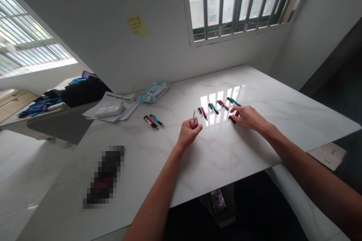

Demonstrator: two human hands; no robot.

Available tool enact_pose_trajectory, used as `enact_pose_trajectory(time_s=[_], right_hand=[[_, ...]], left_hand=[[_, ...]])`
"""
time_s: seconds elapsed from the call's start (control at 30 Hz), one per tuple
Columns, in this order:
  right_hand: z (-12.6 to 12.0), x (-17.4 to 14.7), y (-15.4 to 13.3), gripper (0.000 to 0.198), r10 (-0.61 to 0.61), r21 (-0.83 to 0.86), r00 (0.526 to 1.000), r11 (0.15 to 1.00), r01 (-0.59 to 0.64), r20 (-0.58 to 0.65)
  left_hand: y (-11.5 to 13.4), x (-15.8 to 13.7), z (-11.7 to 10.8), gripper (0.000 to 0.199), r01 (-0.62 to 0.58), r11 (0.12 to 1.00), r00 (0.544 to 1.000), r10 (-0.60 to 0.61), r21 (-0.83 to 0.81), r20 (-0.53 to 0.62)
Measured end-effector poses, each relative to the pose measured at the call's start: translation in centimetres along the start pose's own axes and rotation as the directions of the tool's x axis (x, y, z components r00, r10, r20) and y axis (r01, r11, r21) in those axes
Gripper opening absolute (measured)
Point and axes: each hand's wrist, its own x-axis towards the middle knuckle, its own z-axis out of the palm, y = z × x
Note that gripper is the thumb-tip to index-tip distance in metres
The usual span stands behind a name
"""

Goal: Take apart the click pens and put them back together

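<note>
My left hand (190,132) is closed around a slim white pen barrel (192,123), held upright, with a thin refill-like rod (194,113) sticking out of its top. My right hand (245,116) rests low over the table, thumb and index finger apart beside a short black pen part (232,119); whether the fingertips touch it is hard to see. Left of that hand lie red pen parts (224,104) and teal pen parts (233,101). Further left are another teal piece (215,108) and a red piece (204,113) with a dark piece beside it.
Several pens (151,122) lie together on the white marbled table (209,158). Behind them are a wipes packet (155,92), papers (96,101) and a white device (109,111). A blurred-out dark object (104,177) is at the left. A phone (217,200) is below the table edge.
</note>
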Motion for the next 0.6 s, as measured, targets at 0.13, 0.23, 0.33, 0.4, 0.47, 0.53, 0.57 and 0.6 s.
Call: enact_pose_trajectory(time_s=[0.13,0.23,0.33,0.4,0.47,0.53,0.57,0.6], right_hand=[[0.1,-0.4,-2.4,0.021,-0.072,0.172,0.991,0.981,0.091,-0.114],[0.5,-0.9,-5.8,0.024,-0.161,0.398,0.974,0.892,0.212,-0.159],[1.1,-1.0,-9.4,0.031,-0.21,0.61,0.966,0.749,0.258,-0.15],[1.7,-0.8,-11.3,0.036,-0.232,0.715,0.965,0.655,0.246,-0.12],[2.4,-0.6,-12.7,0.037,-0.239,0.783,0.966,0.58,0.225,-0.101],[3.1,-0.3,-13.5,0.031,-0.23,0.828,0.968,0.52,0.211,-0.102],[3.4,-0.2,-13.8,0.026,-0.22,0.843,0.969,0.496,0.209,-0.111],[3.8,-0.1,-14.0,0.022,-0.21,0.854,0.97,0.476,0.211,-0.123]], left_hand=[[-0.1,0.0,0.2,0.043,-0.007,1.0,1.0,0.007,-0.012,0.012],[-0.1,-0.1,0.4,0.043,-0.007,1.0,1.0,0.007,-0.011,0.024],[-0.1,-0.2,0.5,0.043,-0.019,1.0,0.999,0.019,-0.002,0.037],[-0.2,-0.2,0.5,0.043,-0.028,1.0,0.999,0.028,-0.002,0.042],[-0.2,-0.1,0.5,0.038,-0.033,0.999,0.999,0.032,0.01,0.039],[-0.3,0.1,0.5,0.031,-0.046,0.998,0.999,0.045,0.047,0.026],[-0.4,0.1,0.5,0.029,-0.061,0.996,0.998,0.06,0.067,0.022],[-0.4,0.2,0.5,0.029,-0.081,0.993,0.997,0.079,0.085,0.023]])
